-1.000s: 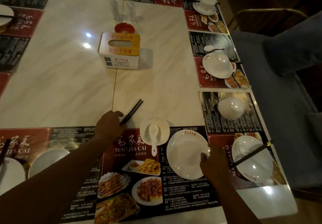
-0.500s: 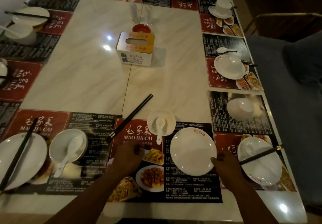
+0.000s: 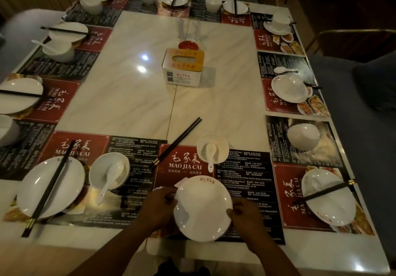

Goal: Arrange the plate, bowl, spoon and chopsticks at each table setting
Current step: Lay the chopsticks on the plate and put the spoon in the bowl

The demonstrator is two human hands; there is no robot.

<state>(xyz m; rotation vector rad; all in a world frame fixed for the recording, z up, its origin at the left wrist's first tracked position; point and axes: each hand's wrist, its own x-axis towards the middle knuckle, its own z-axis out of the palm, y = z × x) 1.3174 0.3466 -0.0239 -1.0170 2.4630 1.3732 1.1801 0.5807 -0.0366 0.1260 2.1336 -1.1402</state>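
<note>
Two bare forearms [image 3: 120, 250], slim, bare right to the near edge of view, left hand [image 3: 157, 208] and right hand [image 3: 246, 217] bare, knuckles rounded, a patch of dark clothing [image 3: 182, 268] low between the arms, detail lost in dimness

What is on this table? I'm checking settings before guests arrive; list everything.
round white plate in hand: one, white, near edge, centre
other white round plates: nine, white, around the edge
small white bowls: ten, white, beside or on plates
white ceramic spoons: at least seven, white, mostly in bowls
black chopstick pairs: about ten, black, mostly across plates
printed placemats: one per setting, red and black, table edge
square tissue box: one, white and yellow, table centre
small red dish: one, red, behind the box
clear containers: two, clear, behind the dish
white marble table: one, white, under everything
left hand: grips the held plate's left rim
right hand: grips its right rim
</note>
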